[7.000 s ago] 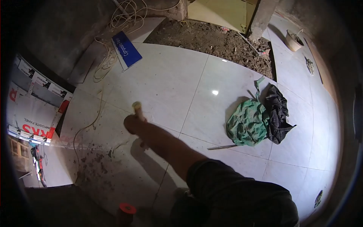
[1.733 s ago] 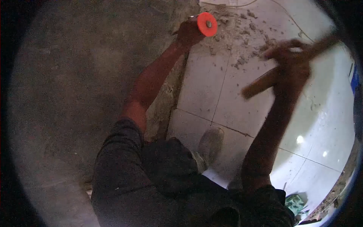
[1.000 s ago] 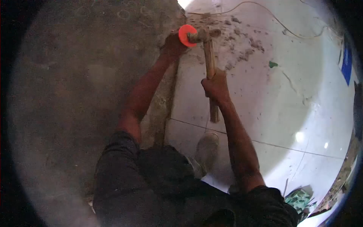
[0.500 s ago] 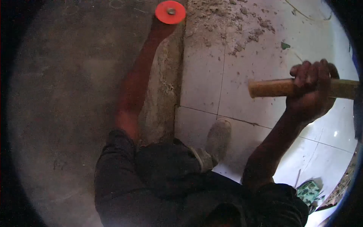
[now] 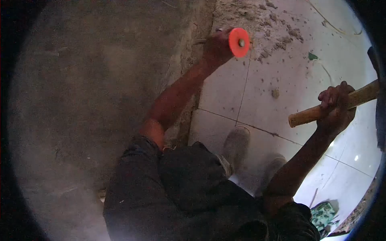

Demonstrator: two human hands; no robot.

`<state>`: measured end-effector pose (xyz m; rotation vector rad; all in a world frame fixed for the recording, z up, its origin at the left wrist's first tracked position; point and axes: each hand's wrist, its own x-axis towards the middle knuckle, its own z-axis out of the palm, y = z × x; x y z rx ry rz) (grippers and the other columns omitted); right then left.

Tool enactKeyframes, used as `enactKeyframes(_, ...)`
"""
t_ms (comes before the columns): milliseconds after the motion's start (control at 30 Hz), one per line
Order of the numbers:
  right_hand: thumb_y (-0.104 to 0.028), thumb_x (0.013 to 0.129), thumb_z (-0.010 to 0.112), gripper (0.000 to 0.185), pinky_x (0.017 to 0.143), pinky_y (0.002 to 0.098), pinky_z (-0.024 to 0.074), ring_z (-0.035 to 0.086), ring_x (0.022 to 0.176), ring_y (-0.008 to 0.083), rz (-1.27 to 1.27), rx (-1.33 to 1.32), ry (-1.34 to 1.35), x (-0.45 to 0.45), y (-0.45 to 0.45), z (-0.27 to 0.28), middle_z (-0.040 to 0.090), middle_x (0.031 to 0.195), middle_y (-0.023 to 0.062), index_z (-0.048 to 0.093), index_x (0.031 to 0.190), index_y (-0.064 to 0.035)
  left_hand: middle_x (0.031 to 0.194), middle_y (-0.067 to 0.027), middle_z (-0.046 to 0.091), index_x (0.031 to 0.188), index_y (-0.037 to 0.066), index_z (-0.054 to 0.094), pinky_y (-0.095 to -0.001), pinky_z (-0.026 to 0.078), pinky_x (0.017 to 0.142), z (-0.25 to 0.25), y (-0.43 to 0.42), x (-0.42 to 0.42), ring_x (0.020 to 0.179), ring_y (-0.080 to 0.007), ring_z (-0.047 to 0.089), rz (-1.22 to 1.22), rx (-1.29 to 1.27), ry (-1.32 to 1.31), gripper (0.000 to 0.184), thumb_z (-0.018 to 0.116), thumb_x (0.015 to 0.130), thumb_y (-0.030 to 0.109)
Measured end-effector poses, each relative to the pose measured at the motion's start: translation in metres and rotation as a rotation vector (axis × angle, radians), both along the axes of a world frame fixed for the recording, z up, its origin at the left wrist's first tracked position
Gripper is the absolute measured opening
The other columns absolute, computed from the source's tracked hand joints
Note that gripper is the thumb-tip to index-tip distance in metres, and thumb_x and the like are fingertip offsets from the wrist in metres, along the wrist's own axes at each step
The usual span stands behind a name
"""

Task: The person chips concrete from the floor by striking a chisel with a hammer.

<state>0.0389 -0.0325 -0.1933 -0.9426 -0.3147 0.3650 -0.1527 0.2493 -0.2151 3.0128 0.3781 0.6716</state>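
Observation:
My left hand (image 5: 217, 49) is closed around a chisel with a round red guard (image 5: 239, 42); the metal end shows in the middle of the guard. The chisel's shaft points left, toward the base of the rough wall. Out to the right, my right hand (image 5: 337, 105) grips the wooden handle of a hammer (image 5: 307, 116). The hammer's head, at the right edge of the view, is dark and partly cut off. The two tools are far apart.
A grey wall (image 5: 100, 92) fills the left side. Rubble (image 5: 281, 40) lies on the white tiles (image 5: 225, 92). My shoe (image 5: 236, 144) stands below. A green bag (image 5: 323, 213) is at the lower right, and a thin cable (image 5: 327, 22) at the upper right.
Since half a second ago, my left hand and the chisel have shifted right and down in view. The hammer handle is now more tilted. A second ago the hammer's head was at the chisel's end.

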Motion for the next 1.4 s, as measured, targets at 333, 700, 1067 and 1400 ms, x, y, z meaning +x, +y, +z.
enactKeyframes(333, -0.009, 0.084, 0.058, 0.014, 0.043, 0.0345, 0.0421, 0.044, 0.048, 0.0177, 0.138, 0.343, -0.196, -0.011, 0.000, 0.020, 0.042, 0.058, 0.0051, 0.053, 0.097, -0.0098, 0.088, -0.0114, 0.061, 0.096, 0.008, 0.060, -0.0397, 0.051, 0.063, -0.008, 0.020, -0.022, 0.076, -0.0300, 0.062, 0.181, 0.062, 0.052, 0.027, 0.066, 0.075, 0.024)
enactKeyframes(700, -0.021, 0.093, 0.043, 0.013, 0.042, 0.0334, 0.0393, 0.039, 0.048, 0.0181, 0.232, 0.447, -0.231, -0.012, -0.004, 0.032, 0.037, 0.056, 0.0034, 0.051, 0.089, -0.0104, 0.091, -0.0088, 0.061, 0.098, 0.008, 0.060, -0.0386, 0.052, 0.064, 0.013, 0.020, -0.012, 0.077, -0.0293, 0.062, 0.061, 0.052, 0.020, 0.033, 0.071, 0.070, 0.022)
enactKeyframes(1067, -0.015, 0.077, 0.065, 0.019, 0.040, 0.0313, 0.0437, 0.053, 0.045, 0.0156, 0.594, -0.558, 0.157, -0.140, 0.067, -0.007, 0.054, 0.060, 0.0065, 0.052, 0.079, -0.0009, 0.090, -0.0114, 0.062, 0.102, 0.010, 0.059, -0.0391, 0.052, 0.065, 0.016, 0.027, -0.012, 0.078, -0.0290, 0.063, 0.076, -0.011, 0.106, 0.037, 0.070, 0.074, 0.031)
enactKeyframes(1400, -0.028, 0.083, 0.059, 0.027, 0.071, 0.0389, 0.0473, 0.054, 0.067, 0.0237, 0.010, 0.296, -0.172, -0.121, 0.076, -0.014, 0.054, 0.070, 0.0079, 0.052, 0.083, -0.0025, 0.080, -0.0113, 0.062, 0.097, 0.009, 0.060, -0.0398, 0.050, 0.062, 0.022, 0.031, -0.028, 0.072, -0.0318, 0.061, 0.046, 0.023, -0.043, 0.033, 0.070, 0.074, 0.032)
